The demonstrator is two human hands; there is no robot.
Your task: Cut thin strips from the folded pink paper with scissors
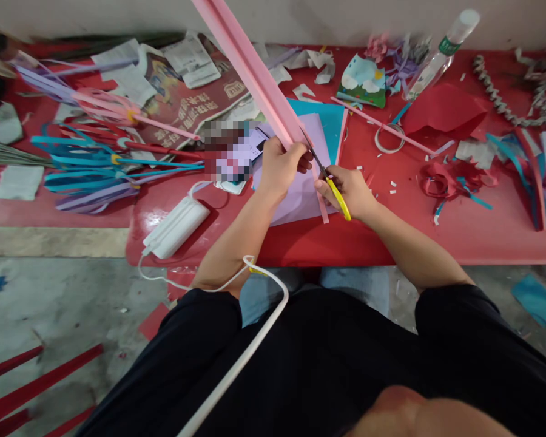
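Observation:
Long folded pink paper (259,79) slants up from my left hand (282,167), whose fingers are closed around its lower end. My right hand (350,191) is closed on yellow-handled scissors (339,197). The dark blades reach up to the paper's lower right edge, close to my left fingertips. A narrow pink strip (322,206) hangs down by the scissors. Below both hands lie sheets of lilac paper (284,206), with teal paper (330,142) partly under them. Just left of my left hand rests a phone (241,155) with its screen lit.
A white power bank (177,224) with a cable lies at the left front of the red table (404,233). Paper-strip bundles (86,164) and newspaper (191,67) spread across the left. At right are a plastic bottle (443,54), red paper (446,115) and scraps (455,179).

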